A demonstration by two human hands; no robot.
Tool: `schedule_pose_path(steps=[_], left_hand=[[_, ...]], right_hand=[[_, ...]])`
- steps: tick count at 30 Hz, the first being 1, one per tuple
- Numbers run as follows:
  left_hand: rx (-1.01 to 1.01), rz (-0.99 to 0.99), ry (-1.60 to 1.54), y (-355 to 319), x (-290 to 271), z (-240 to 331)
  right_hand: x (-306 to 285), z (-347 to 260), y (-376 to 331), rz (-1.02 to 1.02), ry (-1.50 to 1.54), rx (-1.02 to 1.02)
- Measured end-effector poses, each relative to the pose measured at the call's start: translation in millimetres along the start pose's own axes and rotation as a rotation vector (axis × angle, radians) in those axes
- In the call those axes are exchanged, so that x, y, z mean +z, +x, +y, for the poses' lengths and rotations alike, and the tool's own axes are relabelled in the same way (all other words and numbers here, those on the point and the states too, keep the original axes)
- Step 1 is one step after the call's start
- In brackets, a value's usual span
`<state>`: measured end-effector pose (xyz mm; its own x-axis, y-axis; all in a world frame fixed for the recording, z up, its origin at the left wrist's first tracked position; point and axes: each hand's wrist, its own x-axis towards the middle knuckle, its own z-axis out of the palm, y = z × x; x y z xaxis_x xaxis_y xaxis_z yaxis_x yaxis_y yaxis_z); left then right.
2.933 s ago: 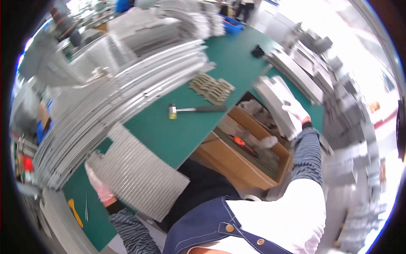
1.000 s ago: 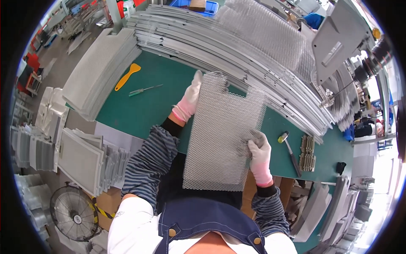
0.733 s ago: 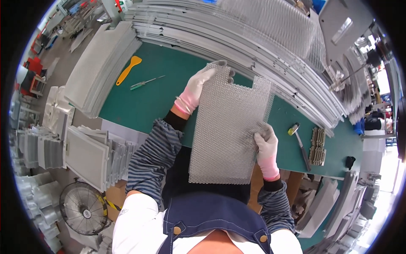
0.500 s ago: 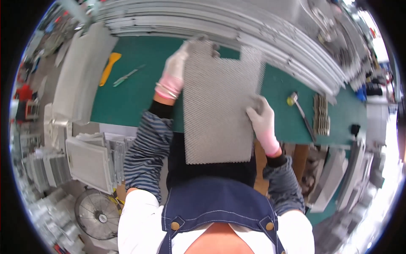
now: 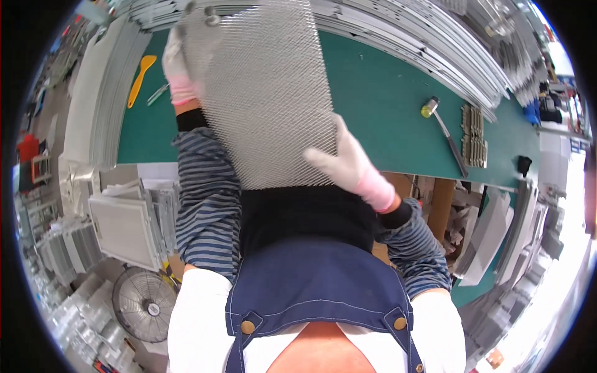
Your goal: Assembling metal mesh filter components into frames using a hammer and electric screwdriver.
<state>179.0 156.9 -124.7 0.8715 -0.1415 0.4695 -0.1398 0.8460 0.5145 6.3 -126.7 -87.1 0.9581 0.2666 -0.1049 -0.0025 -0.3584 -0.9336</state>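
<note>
A grey metal mesh sheet [image 5: 267, 99] is raised above the green workbench, its lower edge close to my apron. My left hand [image 5: 178, 65], in a white and pink glove, grips the sheet's upper left edge; some of its fingers lie behind the mesh, and grey fingertips show near the top. At the lower right edge, my right hand [image 5: 348, 163] pinches the sheet, with the thumb on the near face and the other fingers partly hidden. A yellow scraper [image 5: 141, 81] and a thin green-handled tool [image 5: 158, 94] lie on the bench left of my left hand.
Long metal profiles [image 5: 423, 43] line the back of the green bench [image 5: 373, 87]. A mallet [image 5: 444, 133] and several metal strips [image 5: 474, 137] lie at the right. White panels [image 5: 93, 93] stand at the left, with framed panels [image 5: 124, 230] and a fan [image 5: 144, 304] below.
The mesh sheet has moved up and left and tilted, with both hands on it. My right hand has shifted left and down, its thumb now on the sheet's near face.
</note>
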Motion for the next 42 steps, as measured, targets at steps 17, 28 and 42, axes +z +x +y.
schedule_pose_path(steps=[17, 28, 42], left_hand=[[-0.184, -0.035, -0.077, 41, 47, 0], [0.093, -0.087, 0.418, 68, 106, 32], [-0.393, 0.179, 0.278, -72, 143, -2]], right_hand=[[-43, 23, 4, -0.051, 0.422, 0.270], [-43, -21, 11, -0.167, 0.427, 0.138], [-14, 50, -152, -0.147, 0.283, 0.690]])
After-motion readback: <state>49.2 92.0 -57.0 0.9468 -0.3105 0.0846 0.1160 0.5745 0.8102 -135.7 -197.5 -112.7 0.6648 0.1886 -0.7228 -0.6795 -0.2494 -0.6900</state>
